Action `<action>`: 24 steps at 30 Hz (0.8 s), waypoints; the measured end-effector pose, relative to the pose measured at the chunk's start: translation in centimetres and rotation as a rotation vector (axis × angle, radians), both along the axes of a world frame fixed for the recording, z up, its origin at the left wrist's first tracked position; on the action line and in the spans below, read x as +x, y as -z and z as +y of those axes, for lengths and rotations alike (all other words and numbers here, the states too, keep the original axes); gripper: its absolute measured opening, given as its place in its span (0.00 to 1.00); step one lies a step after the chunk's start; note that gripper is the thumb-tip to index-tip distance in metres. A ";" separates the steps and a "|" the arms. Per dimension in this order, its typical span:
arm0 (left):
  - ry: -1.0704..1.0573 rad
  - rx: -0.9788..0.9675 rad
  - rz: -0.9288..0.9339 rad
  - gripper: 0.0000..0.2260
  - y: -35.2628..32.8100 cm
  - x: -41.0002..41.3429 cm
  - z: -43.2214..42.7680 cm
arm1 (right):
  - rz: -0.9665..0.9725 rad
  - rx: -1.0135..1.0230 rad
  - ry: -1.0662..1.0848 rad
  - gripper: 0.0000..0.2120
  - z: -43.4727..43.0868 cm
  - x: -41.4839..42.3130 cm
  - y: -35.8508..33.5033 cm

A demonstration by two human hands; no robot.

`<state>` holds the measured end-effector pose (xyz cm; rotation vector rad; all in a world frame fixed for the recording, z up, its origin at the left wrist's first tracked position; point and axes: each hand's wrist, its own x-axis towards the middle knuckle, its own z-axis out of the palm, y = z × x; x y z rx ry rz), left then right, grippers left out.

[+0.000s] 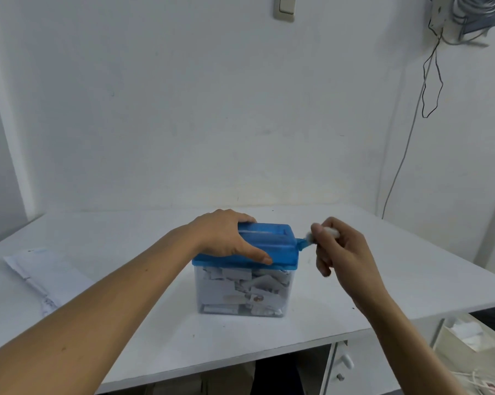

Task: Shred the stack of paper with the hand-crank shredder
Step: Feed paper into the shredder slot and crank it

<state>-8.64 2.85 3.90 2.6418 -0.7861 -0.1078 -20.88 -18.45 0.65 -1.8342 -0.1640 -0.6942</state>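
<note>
The shredder [280, 249] stands near the middle of the white worktop [397, 283], a blue lid on a clear bin [220, 295] already packed with pale strips and scraps nearly up to the lid. The left hand [226, 238] lies across the left part of the lid. Its thumb stretches along the near slope and its fingers bend over the far edge, so it holds the shredder down. The feed slot [257, 231] runs left to right along the top of the lid, just beside that hand. Whether a sheet sits in it cannot be told.

The crank [301, 243] sticks out of the lid's right end, in line with the lid's long side. The right hand [343, 252] has its fingers curled round the white knob [332, 231] at the crank's tip. The turning therefore falls to the right hand, and the crank's circle lies in a plane facing the person's right, clear of the bin wall.

The stack of paper [49, 275] lies flat and askew on the worktop, well apart to the left of the shredder. It is much nearer the left arm than the right. Feeding another sheet would likely call for the left hand to let go of the lid and reach left. With the bin this full, the strips may back up under the cutters.
</note>
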 end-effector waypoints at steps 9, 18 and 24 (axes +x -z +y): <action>-0.007 0.023 -0.052 0.48 0.2 -0.1 0.1 | 0.029 0.124 0.102 0.14 -0.3 6.6 -1.8; -0.037 0.054 -0.089 0.52 0.4 -0.3 0.1 | 0.493 0.034 0.059 0.08 -0.9 9.7 4.7; -0.070 0.068 -0.092 0.47 0.1 -0.7 0.0 | 0.684 -0.120 0.001 0.07 -2.1 9.0 5.2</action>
